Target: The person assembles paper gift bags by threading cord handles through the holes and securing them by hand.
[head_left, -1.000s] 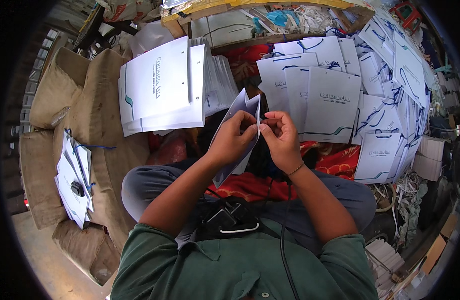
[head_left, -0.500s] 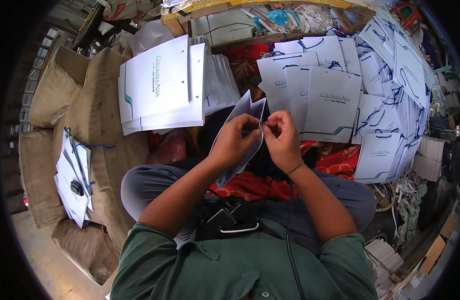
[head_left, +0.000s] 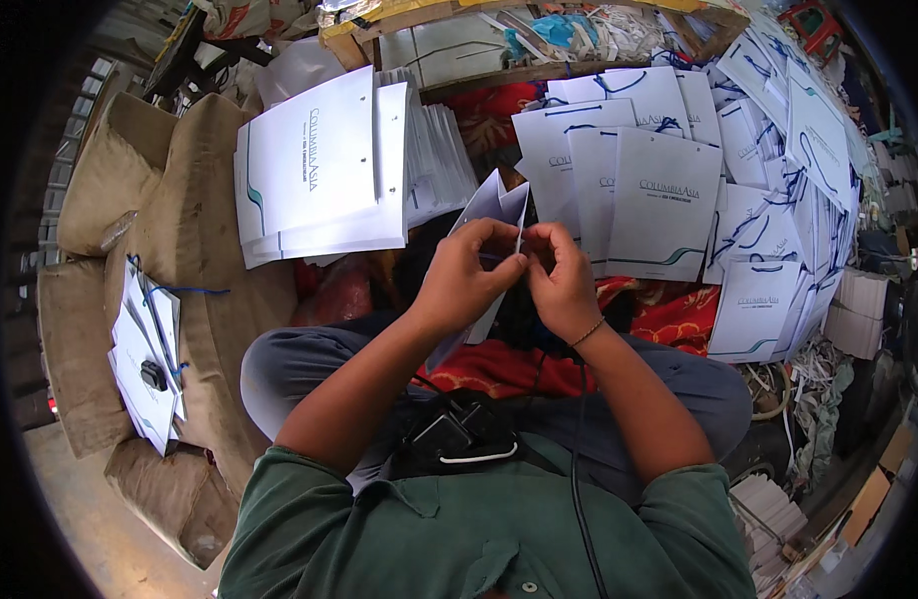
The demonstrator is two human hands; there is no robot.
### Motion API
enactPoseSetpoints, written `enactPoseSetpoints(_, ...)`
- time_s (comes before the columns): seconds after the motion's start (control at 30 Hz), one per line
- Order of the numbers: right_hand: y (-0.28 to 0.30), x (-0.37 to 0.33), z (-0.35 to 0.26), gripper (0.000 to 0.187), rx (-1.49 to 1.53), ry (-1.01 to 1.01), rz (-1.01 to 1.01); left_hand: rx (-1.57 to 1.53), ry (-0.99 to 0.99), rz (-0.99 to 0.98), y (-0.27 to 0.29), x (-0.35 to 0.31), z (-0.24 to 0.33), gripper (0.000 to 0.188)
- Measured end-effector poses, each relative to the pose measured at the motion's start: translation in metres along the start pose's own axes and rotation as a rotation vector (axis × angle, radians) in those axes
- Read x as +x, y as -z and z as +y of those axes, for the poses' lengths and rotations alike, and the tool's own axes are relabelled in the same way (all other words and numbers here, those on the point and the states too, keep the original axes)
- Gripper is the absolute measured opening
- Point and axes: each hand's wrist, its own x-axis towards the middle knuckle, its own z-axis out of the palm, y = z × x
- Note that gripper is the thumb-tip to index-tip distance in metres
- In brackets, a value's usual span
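A white paper bag stands tilted over my lap, its folded side and open top facing up. My left hand is closed around its upper part, with the thumb toward the right edge. Against that same edge, the fingers of my right hand are pinched together close to the left thumb. Whatever lies between the right fingertips is too small to make out. A thin bluish line shows inside the bag beside the left fingers. The bag's lower part is partly hidden behind my left hand and forearm.
A stack of flat white bags with punched holes lies at far left. Many bags with blue cord handles pile up at right. A brown cushioned sofa holds several bags. A red patterned cloth lies beneath; a wooden frame stands behind.
My left hand has shifted slightly up the bag, and the bag has turned a little. The right hand stays pinched at its edge, its fingers slightly lower.
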Motion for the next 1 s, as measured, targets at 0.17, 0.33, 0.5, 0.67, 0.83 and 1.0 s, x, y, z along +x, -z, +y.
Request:
enactPoseSetpoints(0.17, 0.000, 0.002, 0.006, 0.012, 0.265, -0.164, -0.060, -0.148, 0.075, -0.034, 0.009, 0.004, -0.008, 0.031)
enactPoseSetpoints(0.33, 0.007, 0.003, 0.002, 0.013, 0.271, -0.140, -0.071, -0.202, 0.073, -0.052, 0.009, 0.005, -0.010, 0.031)
enactPoseSetpoints(0.5, 0.006, 0.005, -0.013, 0.013, 0.172, -0.050, -0.002, -0.219, 0.080, -0.044, 0.009, 0.004, -0.012, 0.031)
enactPoseSetpoints(0.67, 0.004, 0.005, -0.011, 0.016, 0.139, -0.013, 0.051, -0.213, 0.072, -0.046, 0.008, 0.004, -0.012, 0.031)
enactPoseSetpoints(0.83, 0.004, 0.006, -0.014, 0.017, 0.106, 0.006, 0.049, -0.204, 0.067, -0.045, 0.007, 0.004, -0.013, 0.031)
enactPoseSetpoints(1.0, 0.004, 0.005, -0.015, 0.017, 0.082, 0.021, 0.064, -0.217, 0.062, -0.026, 0.004, 0.003, -0.019, 0.031)
